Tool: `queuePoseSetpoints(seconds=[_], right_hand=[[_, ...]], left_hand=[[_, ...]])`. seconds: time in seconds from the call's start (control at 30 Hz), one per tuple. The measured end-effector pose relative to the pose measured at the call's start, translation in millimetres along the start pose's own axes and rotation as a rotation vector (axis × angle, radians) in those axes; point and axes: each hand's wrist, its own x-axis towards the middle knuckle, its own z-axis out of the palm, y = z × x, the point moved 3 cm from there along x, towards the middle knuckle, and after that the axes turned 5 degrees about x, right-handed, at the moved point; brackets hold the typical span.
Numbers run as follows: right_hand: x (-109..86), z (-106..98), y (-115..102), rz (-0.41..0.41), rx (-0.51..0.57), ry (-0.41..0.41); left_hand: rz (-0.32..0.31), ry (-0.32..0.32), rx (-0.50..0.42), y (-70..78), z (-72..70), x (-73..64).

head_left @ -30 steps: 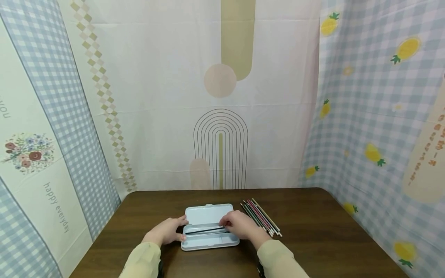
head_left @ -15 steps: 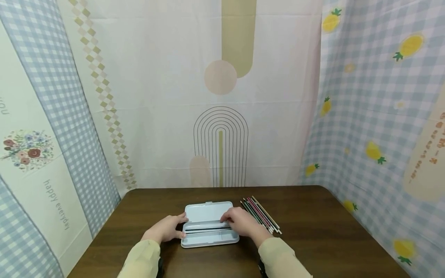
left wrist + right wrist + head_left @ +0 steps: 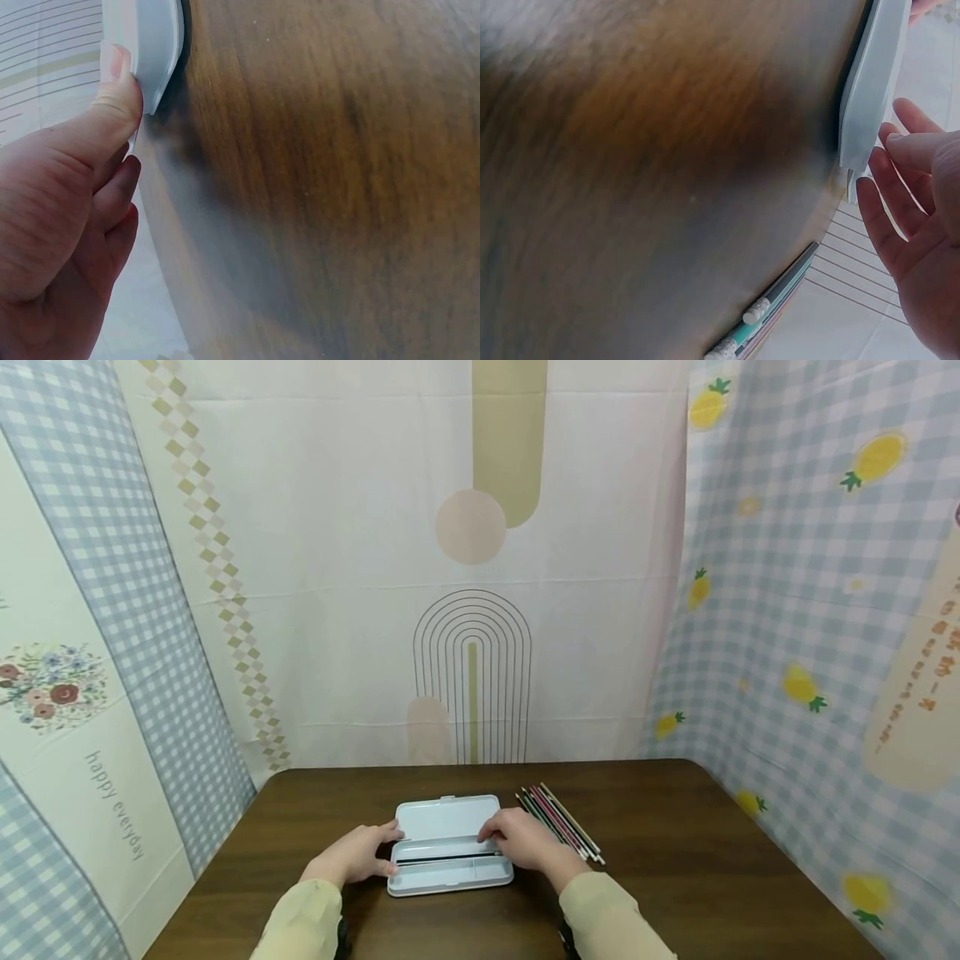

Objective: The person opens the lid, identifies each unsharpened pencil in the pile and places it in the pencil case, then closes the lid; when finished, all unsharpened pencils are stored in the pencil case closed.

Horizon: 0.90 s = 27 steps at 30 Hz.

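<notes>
Several pencils [image 3: 560, 823] on the table [image 3: 675, 843] beside the case [image 3: 444, 820].

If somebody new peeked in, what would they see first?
Probably the pale blue rectangular pencil case, open on the dark brown wood-grain table, left hand at its left end, right hand over its right end. Next, maybe the slim, different-coloured pencils beside it on the right, or the yellow pineapples printed on the blue-and-white checked cloth at far right.
</notes>
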Motion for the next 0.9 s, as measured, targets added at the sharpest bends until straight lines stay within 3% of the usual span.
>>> queuePoseSetpoints(seconds=[0.2, 0.27, 0.33, 0.57, 0.77, 0.9], right_hand=[[-1.1, -1, 1, 0.011, 0.026, 0.001], [-1.3, 0, 2, 0.014, 0.031, 0.004], [-1.7, 0, 3, 0.015, 0.038, 0.007], [-6.1, -1, 9, 0.013, 0.117, 0.032], [-10.8, -5, 13, 0.012, 0.205, 0.032], [-11.9, -6, 14, 0.012, 0.222, 0.040]], left_hand=[[-0.101, -0.037, -0.060, 53.3, -40.5, -25.0], [-0.104, -0.040, -0.065, 56.7, -43.4, -27.2], [-0.097, -0.043, -0.064, 51.5, -40.4, -25.0], [0.012, -0.030, 0.008, 7.9, -9.5, -6.1], [0.006, -0.022, 0.001, -1.2, -2.3, -1.9], [-0.005, -0.026, -0.015, 0.6, -2.9, -1.8]])
